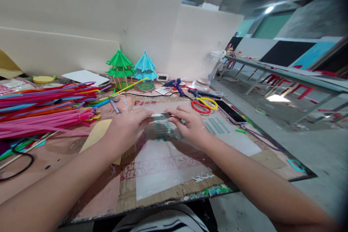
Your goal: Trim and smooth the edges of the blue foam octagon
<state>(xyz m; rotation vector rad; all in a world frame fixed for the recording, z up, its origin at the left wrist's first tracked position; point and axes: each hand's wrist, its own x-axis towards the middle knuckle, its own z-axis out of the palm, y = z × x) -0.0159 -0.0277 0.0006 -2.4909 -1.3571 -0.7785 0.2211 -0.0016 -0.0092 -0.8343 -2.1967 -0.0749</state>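
Over the white sheet (154, 174), my left hand (129, 125) and my right hand (189, 123) face each other at the middle of the table. A small slim piece, white on one side and dark on the other (160, 115), spans the gap between their fingertips. My left fingers pinch its white end, and my right thumb and fingers close on the dark end. Its exact kind is too small to make out. Green lettering shows on the sheet beneath my hands. Scissors with red and yellow handles (201, 106) lie just beyond my right hand.
Bundles of coloured pipe cleaners (49, 105) lie at the left. Behind my hands stand a green tiered pavilion model (120, 66) and a blue one (145, 67). A blue glue gun (176, 86), a phone (230, 112) and a clear pitcher (210, 67) are towards the right.
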